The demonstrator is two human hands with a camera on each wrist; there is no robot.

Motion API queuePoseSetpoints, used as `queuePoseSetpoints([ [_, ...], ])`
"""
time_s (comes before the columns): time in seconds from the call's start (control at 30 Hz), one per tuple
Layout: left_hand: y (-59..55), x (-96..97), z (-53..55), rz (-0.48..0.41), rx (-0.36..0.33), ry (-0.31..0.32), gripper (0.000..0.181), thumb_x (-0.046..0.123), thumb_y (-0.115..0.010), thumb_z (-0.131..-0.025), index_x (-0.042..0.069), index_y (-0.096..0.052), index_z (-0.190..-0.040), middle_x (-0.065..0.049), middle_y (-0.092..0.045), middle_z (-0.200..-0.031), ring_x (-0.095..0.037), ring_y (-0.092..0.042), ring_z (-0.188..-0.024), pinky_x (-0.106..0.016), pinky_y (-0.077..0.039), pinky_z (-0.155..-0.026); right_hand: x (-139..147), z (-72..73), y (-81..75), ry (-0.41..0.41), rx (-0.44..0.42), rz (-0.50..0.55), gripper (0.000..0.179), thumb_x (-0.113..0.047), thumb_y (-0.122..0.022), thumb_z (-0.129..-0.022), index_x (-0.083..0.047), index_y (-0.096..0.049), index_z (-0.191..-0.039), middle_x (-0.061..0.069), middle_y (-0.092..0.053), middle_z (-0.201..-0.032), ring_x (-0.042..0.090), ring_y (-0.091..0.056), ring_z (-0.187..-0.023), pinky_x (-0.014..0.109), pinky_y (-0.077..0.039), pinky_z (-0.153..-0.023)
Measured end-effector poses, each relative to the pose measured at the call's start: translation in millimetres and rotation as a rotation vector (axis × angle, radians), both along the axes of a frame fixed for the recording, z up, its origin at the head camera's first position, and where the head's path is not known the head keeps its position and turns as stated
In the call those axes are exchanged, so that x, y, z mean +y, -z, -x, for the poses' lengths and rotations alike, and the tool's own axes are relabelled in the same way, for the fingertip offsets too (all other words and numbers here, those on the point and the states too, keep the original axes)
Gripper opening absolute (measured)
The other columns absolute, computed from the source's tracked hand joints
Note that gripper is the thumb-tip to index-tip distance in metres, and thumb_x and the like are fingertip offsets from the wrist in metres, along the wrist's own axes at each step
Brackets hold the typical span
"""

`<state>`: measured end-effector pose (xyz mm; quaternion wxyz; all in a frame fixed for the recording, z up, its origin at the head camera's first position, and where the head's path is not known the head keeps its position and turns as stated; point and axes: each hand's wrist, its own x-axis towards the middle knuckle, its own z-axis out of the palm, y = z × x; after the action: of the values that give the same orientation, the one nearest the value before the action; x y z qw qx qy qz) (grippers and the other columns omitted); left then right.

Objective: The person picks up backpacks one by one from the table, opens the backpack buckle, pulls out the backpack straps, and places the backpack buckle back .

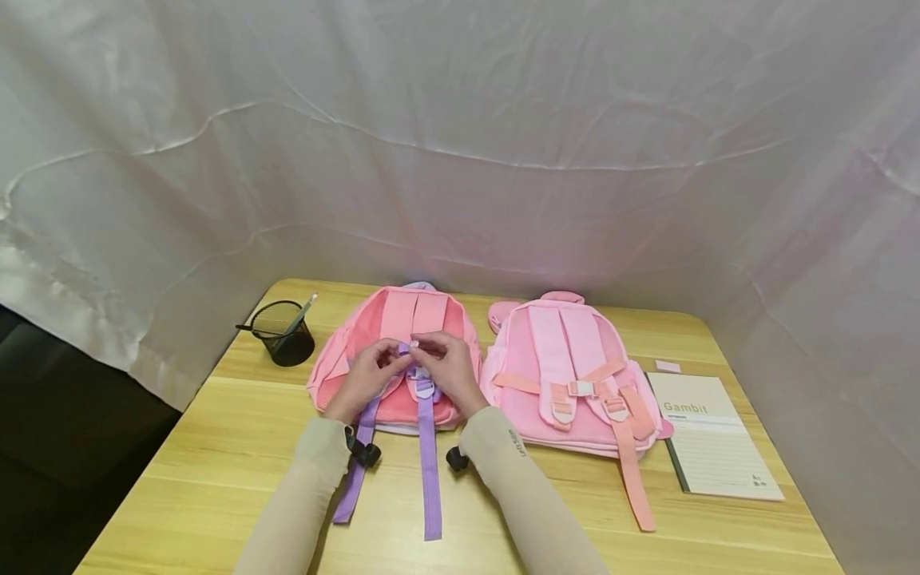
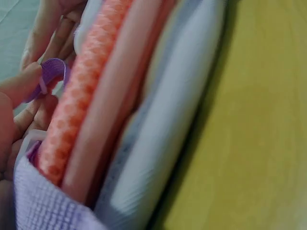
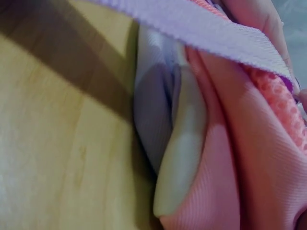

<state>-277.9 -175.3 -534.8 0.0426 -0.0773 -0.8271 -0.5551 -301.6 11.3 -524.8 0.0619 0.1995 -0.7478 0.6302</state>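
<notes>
A coral-pink backpack [image 1: 431, 311] lies on the table with its shoulder straps up and two long purple webbing ends hanging toward the front edge. Over its middle, my left hand [image 1: 370, 375] pinches a short purple strap [image 1: 404, 349], which curls into a loop in the left wrist view. Close against it, my right hand [image 1: 449, 367] holds a small white buckle [image 1: 414, 343] at the strap's end, mostly hidden by the fingertips. Just below the hands sits a white strap adjuster [image 1: 425, 389]. The right wrist view shows the bag's side and a purple webbing [image 3: 206, 36] crossing it.
To the right lies a light-pink backpack [image 1: 521, 415] with orange straps and a fastened white buckle [image 1: 582, 389]. A notebook [image 1: 719, 447] and a pink paper slip [image 1: 668, 366] are farther right. A black mesh pen cup [image 1: 291, 347] stands at the left. Grey curtains surround the table.
</notes>
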Motion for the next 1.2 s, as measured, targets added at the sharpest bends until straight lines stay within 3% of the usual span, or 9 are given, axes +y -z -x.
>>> queuePoseSetpoints([
  [0.23, -1.6, 5.9, -1.2, 0.116, 0.110, -0.036, 0.019, 0.023, -0.086, -0.087, 0.014, -0.069, -0.086, -0.001, -0.066, -0.079, -0.015, -0.058, -0.072, -0.024, -0.047, -0.066, 0.5, 0.0, -1.8, 0.014, -0.093, 0.052, 0.022, -0.015, -0.080, -0.092, -0.004, -0.077, -0.111, 0.012, -0.078, -0.106, 0.023, -0.076, -0.101, 0.028, -0.060, -0.086],
  [0.43, 0.7, 8.2, -2.0, 0.175, 0.195, -0.036, 0.013, 0.015, -0.084, -0.088, 0.012, -0.072, -0.085, -0.001, -0.070, -0.079, -0.012, -0.060, -0.071, -0.024, -0.049, -0.066, -0.2, -0.3, -3.4, 0.027, -0.111, 0.069, 0.019, -0.011, -0.082, -0.089, -0.005, -0.078, -0.107, 0.013, -0.079, -0.105, 0.023, -0.076, -0.099, 0.027, -0.060, -0.084],
  [0.63, 3.3, 8.6, -2.4, 0.198, 0.236, -0.052, 0.014, 0.015, -0.084, -0.087, 0.013, -0.070, -0.084, 0.000, -0.068, -0.077, -0.011, -0.057, -0.069, -0.024, -0.047, -0.065, -0.1, -0.7, -3.2, 0.021, -0.111, 0.079, 0.019, -0.013, -0.082, -0.089, -0.006, -0.079, -0.107, 0.013, -0.078, -0.103, 0.021, -0.076, -0.097, 0.027, -0.061, -0.082],
  [0.87, 2.7, 8.3, -3.3, 0.187, 0.205, -0.042, 0.008, 0.010, -0.083, -0.087, 0.011, -0.077, -0.091, -0.002, -0.073, -0.085, -0.013, -0.061, -0.075, -0.023, -0.050, -0.070, -0.1, 0.7, -7.8, 0.053, -0.098, 0.117, 0.018, -0.015, -0.083, -0.089, -0.006, -0.079, -0.105, 0.011, -0.079, -0.102, 0.017, -0.075, -0.094, 0.022, -0.059, -0.080],
  [1.07, 3.9, 9.0, -2.5, 0.205, 0.191, -0.041, 0.008, 0.012, -0.085, -0.085, 0.013, -0.078, -0.090, 0.001, -0.073, -0.083, -0.013, -0.062, -0.074, -0.023, -0.051, -0.070, 1.3, 2.4, -21.0, 0.080, -0.085, 0.207, 0.019, -0.012, -0.083, -0.088, -0.004, -0.079, -0.104, 0.012, -0.079, -0.105, 0.019, -0.076, -0.098, 0.026, -0.059, -0.088],
  [1.2, 4.1, 7.9, -2.5, 0.207, 0.188, -0.044, 0.008, 0.013, -0.085, -0.086, 0.015, -0.078, -0.089, 0.002, -0.073, -0.082, -0.012, -0.061, -0.074, -0.024, -0.050, -0.069, 4.2, 3.5, -25.7, 0.073, -0.087, 0.208, 0.018, -0.013, -0.083, -0.088, -0.005, -0.079, -0.105, 0.011, -0.079, -0.104, 0.019, -0.076, -0.098, 0.027, -0.059, -0.090],
])
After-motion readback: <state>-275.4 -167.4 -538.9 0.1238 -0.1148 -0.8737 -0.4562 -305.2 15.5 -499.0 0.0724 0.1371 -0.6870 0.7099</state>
